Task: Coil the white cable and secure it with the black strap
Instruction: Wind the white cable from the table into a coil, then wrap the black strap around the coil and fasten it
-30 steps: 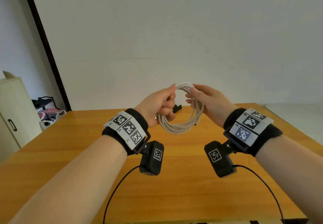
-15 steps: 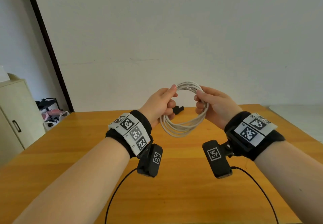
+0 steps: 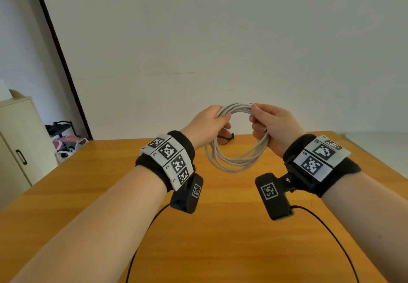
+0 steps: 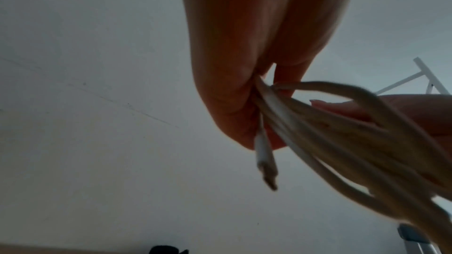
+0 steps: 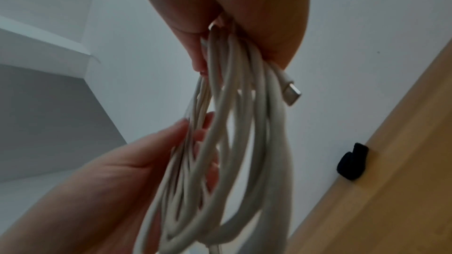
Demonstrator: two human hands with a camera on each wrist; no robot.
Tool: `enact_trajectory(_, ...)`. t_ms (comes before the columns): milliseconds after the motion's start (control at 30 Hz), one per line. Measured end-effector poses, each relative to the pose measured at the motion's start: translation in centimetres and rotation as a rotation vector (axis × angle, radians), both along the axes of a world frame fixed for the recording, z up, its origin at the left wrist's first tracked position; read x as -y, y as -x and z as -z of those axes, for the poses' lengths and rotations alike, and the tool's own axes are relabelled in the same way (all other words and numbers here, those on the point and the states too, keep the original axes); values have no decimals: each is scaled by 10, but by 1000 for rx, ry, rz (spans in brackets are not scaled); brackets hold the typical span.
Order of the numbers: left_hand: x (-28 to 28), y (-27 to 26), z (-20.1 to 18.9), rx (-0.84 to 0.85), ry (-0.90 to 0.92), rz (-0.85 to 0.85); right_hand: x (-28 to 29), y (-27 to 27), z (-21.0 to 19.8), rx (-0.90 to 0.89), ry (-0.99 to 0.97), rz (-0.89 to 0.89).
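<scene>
Both hands [image 3: 276,126] shifted grip higher on white cable [image 3: 236,161] coil

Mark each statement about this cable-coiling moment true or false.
1. Both hands hold the white cable coil above the table. True.
2. The black strap is wrapped around the coil. False: it lies on the table, apart from the coil.
3. A connector end sticks out below the right hand. True.
4. The left hand is open and idle. False: it grips the strands.
</scene>
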State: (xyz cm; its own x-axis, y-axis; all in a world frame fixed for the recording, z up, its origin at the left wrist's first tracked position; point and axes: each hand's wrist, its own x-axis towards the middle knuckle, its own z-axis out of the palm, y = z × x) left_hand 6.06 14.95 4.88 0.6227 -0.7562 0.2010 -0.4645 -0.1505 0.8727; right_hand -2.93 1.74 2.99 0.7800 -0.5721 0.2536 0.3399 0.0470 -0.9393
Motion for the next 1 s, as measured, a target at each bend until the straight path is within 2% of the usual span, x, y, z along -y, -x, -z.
enact_trajectory(167, 13, -12, 3, -366, 152, 36, 2, -17, 0, 42, -23, 133)
enact_trajectory(267, 18, -22, 0, -563, 111, 72, 6, -30, 0, 56, -46, 163)
enact_trajectory(367, 20, -35, -5, -724, 48, 141, 14, -43, -1, 85, -166, 92)
enact_trajectory(467, 27, -51, -5, -741, 103, 108, 22, -59, 2, 85, -228, -4)
enact_trajectory(600, 39, -76, 6, -719, 162, 31, 35, -81, 7, -27, -185, -116)
enact_trajectory(700, 45, -97, 13, -742, 166, -12, 49, -106, 13, -179, -261, -121)
enact_trajectory(767, 46, -111, 15, -750, 160, -48, 60, -122, 20, -257, -339, -55)
enact_trajectory(900, 43, -134, 23, -739, 160, -122, 63, -147, 33, -532, -68, 159)
enact_trajectory(1000, 36, -146, 33, -723, 201, -168, 67, -170, 48, -685, 83, 60)
